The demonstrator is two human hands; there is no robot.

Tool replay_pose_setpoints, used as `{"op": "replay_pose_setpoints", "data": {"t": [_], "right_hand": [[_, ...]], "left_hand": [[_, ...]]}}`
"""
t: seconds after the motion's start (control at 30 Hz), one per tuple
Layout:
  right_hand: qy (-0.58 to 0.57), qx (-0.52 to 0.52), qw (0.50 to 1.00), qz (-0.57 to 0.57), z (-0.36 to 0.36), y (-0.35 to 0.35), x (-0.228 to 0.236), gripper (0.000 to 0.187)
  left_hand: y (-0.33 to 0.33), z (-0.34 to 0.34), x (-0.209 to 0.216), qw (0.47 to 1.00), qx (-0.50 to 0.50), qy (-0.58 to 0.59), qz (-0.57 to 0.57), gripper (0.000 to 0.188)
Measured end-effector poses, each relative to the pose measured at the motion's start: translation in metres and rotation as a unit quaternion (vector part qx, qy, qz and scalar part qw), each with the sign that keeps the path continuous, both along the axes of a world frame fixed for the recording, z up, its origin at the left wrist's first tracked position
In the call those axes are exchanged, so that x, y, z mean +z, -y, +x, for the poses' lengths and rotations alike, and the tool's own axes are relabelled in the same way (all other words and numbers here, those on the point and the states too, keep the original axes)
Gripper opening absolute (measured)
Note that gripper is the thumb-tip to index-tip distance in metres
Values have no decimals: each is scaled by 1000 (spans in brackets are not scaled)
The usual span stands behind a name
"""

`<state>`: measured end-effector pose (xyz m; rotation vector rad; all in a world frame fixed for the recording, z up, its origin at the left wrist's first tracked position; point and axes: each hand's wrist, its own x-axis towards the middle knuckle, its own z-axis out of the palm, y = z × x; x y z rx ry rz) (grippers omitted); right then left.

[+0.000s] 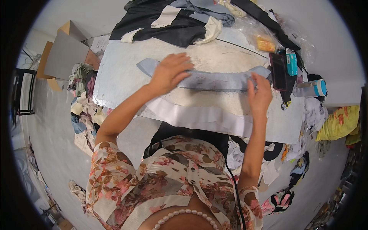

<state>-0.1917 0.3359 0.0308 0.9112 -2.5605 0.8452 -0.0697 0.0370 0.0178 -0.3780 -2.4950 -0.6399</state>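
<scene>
A long curved strip of pale blue fabric [214, 79] lies across a worn white work table [115, 76]. My left hand [170, 71] presses flat on the strip's left part, fingers spread. At the strip's right end my right hand [260, 94] rests with fingers on the cloth, near its tip. A white fabric band [199, 115] lies along the table's near edge, just below the blue strip.
Black and grey cloth pieces [168, 21] pile at the table's far side. A dark phone [278, 71], a teal box [291, 61] and a spray can [311, 88] sit at the right. An open cardboard box [65, 53] and fabric scraps [82, 99] lie on the floor at left.
</scene>
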Motion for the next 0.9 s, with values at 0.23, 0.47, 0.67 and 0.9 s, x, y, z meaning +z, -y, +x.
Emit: {"op": "replay_pose_setpoints", "data": {"t": [0.23, 0.47, 0.67, 0.9], "right_hand": [[42, 207, 962, 176, -73, -9, 5, 45], [82, 218, 883, 408, -91, 10, 18, 41], [19, 247, 883, 398, -75, 0, 34, 28], [15, 238, 924, 298, -51, -35, 28, 37]], "left_hand": [[80, 12, 6, 982, -45, 178, -52, 47], [89, -4, 6, 949, -49, 272, -149, 53], [82, 6, 20, 949, -38, 271, -154, 54], [68, 49, 48, 918, 54, 306, -248, 49]]}}
